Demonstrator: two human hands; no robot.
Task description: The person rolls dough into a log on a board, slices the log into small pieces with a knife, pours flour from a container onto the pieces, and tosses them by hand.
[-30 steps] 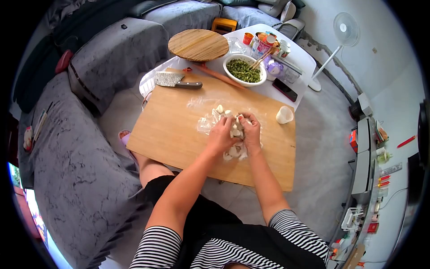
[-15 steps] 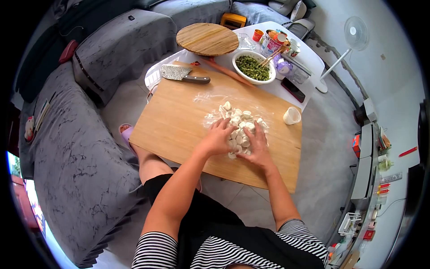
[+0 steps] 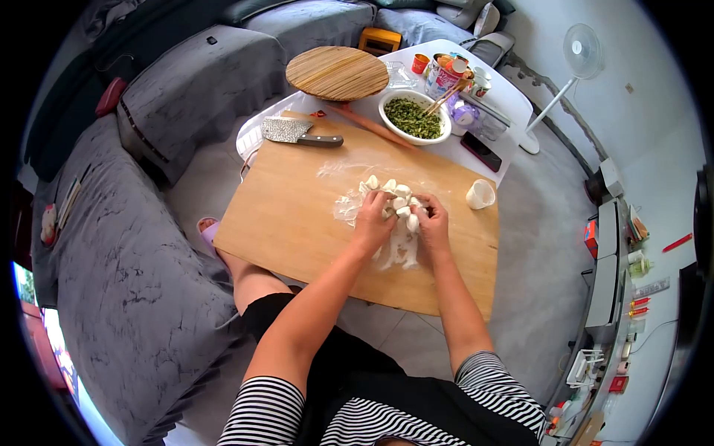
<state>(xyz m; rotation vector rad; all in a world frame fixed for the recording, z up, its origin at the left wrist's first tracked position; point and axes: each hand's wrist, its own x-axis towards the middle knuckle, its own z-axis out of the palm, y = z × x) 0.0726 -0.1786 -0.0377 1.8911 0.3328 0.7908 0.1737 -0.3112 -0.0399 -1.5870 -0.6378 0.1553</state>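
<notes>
Small white dough pieces [image 3: 402, 201] lie bunched in a heap on the large wooden board [image 3: 290, 215]. My left hand [image 3: 374, 221] cups the heap's left side, its fingers curled in against the pieces. On the opposite side, my right hand [image 3: 433, 225] has its fingers bent around dough at the heap's right edge. Both sets of fingertips are partly hidden among the pieces. Loose flour [image 3: 401, 254] streaks the wood between my wrists, and more flour is smeared left of and beyond the heap.
A cleaver [image 3: 301, 133] and a rolling pin [image 3: 372, 125] lie toward the board's far edge. Behind are a bowl of chopped green filling [image 3: 414, 119] with chopsticks, a round slatted mat [image 3: 337, 73] and a phone [image 3: 481, 152]. A white cup [image 3: 480, 194] stands at the right.
My hands have gone from spread over the dough to curled in at its sides. The pieces are gathered farther from me in a tighter heap, baring floured wood on the near side.
</notes>
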